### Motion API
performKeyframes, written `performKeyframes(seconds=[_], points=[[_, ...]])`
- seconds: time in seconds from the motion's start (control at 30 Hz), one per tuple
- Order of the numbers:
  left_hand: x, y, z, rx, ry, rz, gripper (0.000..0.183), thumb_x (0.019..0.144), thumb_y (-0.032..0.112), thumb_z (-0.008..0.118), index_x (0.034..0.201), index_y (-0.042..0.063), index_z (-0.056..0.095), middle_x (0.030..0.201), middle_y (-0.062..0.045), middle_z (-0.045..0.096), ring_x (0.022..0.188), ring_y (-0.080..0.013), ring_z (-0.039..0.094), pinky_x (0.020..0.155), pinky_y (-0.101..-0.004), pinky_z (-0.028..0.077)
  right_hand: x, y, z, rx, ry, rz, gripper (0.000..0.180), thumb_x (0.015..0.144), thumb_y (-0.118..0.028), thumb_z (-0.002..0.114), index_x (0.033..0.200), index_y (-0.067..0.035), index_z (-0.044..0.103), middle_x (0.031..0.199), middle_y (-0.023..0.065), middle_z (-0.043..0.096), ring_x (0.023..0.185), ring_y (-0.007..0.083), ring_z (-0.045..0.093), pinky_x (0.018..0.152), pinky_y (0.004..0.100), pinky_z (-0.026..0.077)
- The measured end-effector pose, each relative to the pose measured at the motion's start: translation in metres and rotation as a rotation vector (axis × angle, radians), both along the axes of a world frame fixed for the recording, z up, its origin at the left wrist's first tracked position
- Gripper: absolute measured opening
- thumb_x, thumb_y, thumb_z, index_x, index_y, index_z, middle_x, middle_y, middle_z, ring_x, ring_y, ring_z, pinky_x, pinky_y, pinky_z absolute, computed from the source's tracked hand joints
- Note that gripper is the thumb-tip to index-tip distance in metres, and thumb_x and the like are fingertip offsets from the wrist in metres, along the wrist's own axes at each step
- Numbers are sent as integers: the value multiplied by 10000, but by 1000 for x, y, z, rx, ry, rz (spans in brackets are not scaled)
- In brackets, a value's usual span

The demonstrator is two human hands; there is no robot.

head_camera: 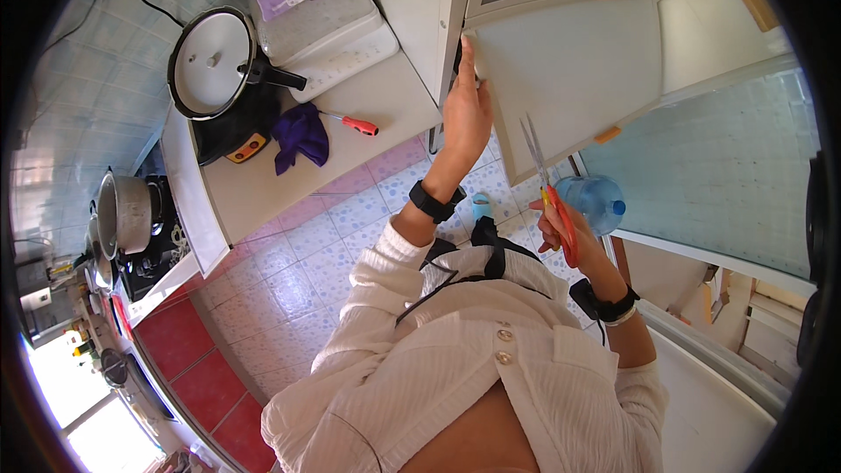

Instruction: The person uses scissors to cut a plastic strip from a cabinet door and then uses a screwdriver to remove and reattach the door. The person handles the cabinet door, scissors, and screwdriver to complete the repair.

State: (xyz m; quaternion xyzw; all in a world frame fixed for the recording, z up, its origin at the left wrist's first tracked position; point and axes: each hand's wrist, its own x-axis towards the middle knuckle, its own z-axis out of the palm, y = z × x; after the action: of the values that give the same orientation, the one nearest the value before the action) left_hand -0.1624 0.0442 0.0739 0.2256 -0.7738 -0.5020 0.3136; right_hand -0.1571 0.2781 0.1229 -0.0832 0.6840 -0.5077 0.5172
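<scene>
My left hand point(468, 112) reaches forward with its fingers extended against the edge of a white cabinet door point(565, 79), beside the tall white cabinet side. A dark thing shows partly behind its fingers; whether the hand grips anything is hidden. My right hand point(581, 236) holds scissors point(553, 203) with red and yellow handles, the blades pointing up and away from me, a little apart. On the counter to the left lie a red-handled screwdriver point(359, 125) and a dark purple cloth point(303, 138), the screwdriver's shaft tip near the cloth.
A pressure cooker point(213, 62) and a lidded white container point(322, 20) stand on the counter point(263, 203). A large blue water bottle point(594, 202) is near my right hand. Farther left, a metal pot point(128, 213) sits by the stove. Tiled floor point(289, 276) lies below.
</scene>
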Motion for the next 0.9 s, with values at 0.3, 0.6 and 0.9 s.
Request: performKeyframes(seconds=[0.3, 0.6, 0.9], points=[[-1, -9, -18, -156, 59, -13, 569, 820, -29, 505, 1343, 164, 391, 932, -163, 562, 735, -313, 574, 668, -388, 478, -2, 0, -27, 59, -25, -137, 391, 916, -327, 478, 1167, -27, 489, 598, -34, 415, 454, 69, 391, 441, 232, 438], [1, -17, -42, 539, 388, -63, 223, 972, 230, 434, 1021, 13, 429, 908, -104, 564, 805, -167, 584, 760, -321, 503, -28, 17, -36, -159, 87, -227, 336, 873, -396, 507, 951, -76, 578, 662, -28, 474, 549, 62, 463, 482, 227, 441], [-4, -6, -106, 644, -137, -127, 189, 908, 263, 563, 923, 83, 508, 760, 7, 508, 675, -88, 476, 635, -259, 410, -214, 98, -3, -190, 502, -390, 456, 855, -480, 564, 937, -32, 570, 699, 0, 512, 618, 85, 492, 551, 224, 417]])
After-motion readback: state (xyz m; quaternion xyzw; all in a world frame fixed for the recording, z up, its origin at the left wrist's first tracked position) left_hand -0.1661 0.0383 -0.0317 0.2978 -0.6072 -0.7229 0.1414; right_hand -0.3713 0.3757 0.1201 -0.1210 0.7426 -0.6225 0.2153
